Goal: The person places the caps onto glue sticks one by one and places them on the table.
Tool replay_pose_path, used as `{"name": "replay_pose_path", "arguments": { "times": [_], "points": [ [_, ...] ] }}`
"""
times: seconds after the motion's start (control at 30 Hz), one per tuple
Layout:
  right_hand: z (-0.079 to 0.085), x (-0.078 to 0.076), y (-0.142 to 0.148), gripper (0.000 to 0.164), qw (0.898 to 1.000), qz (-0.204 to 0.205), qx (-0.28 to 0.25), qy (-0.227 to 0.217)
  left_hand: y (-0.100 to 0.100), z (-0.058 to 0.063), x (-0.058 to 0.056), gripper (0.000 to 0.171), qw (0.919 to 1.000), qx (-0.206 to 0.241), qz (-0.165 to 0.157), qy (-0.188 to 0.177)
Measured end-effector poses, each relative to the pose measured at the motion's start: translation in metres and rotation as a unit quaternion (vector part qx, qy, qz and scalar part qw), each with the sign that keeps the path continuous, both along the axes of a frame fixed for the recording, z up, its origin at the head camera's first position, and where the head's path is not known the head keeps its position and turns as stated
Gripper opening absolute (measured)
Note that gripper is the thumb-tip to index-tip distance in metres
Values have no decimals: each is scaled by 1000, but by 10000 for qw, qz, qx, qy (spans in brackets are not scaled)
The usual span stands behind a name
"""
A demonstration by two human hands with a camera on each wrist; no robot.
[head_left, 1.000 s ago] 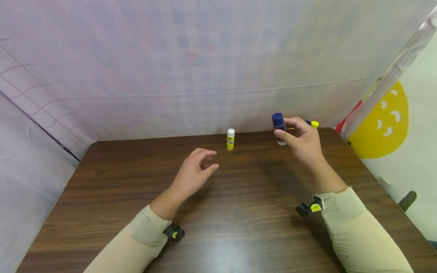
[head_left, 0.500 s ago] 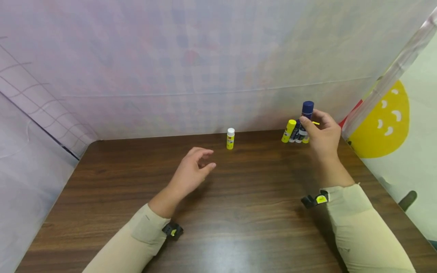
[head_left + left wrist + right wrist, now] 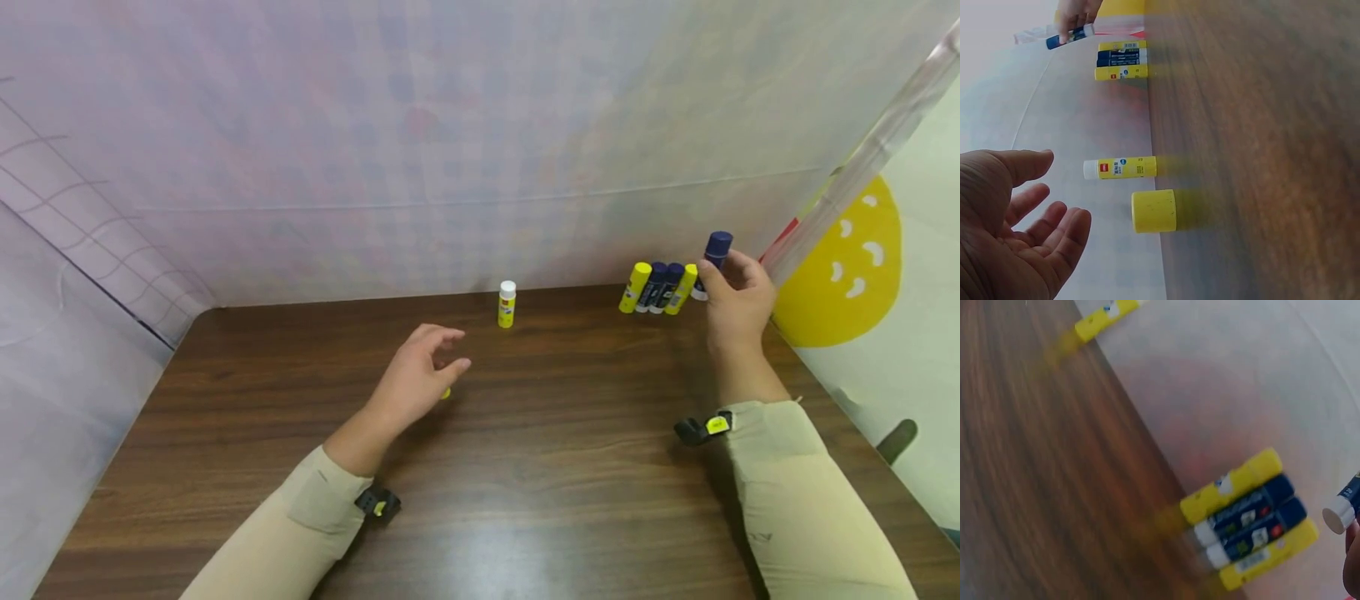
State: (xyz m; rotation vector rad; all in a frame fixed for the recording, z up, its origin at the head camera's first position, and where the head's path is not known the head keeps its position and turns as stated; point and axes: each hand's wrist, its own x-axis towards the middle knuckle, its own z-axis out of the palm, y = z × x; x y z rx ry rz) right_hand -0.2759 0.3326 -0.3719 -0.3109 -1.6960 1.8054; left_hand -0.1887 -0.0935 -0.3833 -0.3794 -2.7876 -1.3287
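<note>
My right hand (image 3: 741, 308) holds a dark blue glue stick (image 3: 717, 247) with a white base between thumb and fingers, off the right end of an upright row. That row has a yellow glue stick (image 3: 634, 288) at the left, two blue glue sticks (image 3: 660, 288) in the middle and another yellow glue stick (image 3: 681, 290) at the right. My left hand (image 3: 408, 375) holds nothing, its fingers loosely bent. Beyond its fingertips stands a yellow glue stick with a white top (image 3: 506, 307). A short yellow cap (image 3: 1154, 211), mostly hidden by this hand in the head view, stands nearby.
The dark wooden table (image 3: 525, 467) reaches back to a pale patterned curtain (image 3: 420, 150) close behind the glue sticks. The table's right edge runs just past the right hand, beside a wall sheet with a yellow print (image 3: 847, 275).
My right hand has carried the blue glue stick rightward, past the row, uncovering all the sticks there. The left hand has shifted slightly left, and the yellow cap peeks out beside it.
</note>
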Motion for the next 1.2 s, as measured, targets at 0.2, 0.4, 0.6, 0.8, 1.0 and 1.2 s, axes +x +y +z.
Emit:
{"name": "replay_pose_path", "arguments": {
  "times": [0.2,0.4,0.6,0.8,1.0,1.2],
  "points": [
    [-16,-6,15,31,9995,-127,-187,-225,-1,-1,1,45,9999,-91,-16,-49],
    [-27,-9,23,28,9988,-257,-269,-314,-2,-2,0,46,9998,-143,-25,-156],
    [-38,-13,31,25,9983,-250,-410,-325,-2,-3,-1,47,9993,-280,61,-227],
    [-43,-17,37,29,9971,-192,-634,-375,-2,-4,-1,48,9993,-328,50,-197],
    [-48,-23,43,28,9962,-164,-643,-559,-2,-4,-2,48,9989,-404,34,-220],
    [-54,-27,49,33,9956,-41,-499,-797,-2,-5,-3,48,9987,-446,39,-259]
  ]
}}
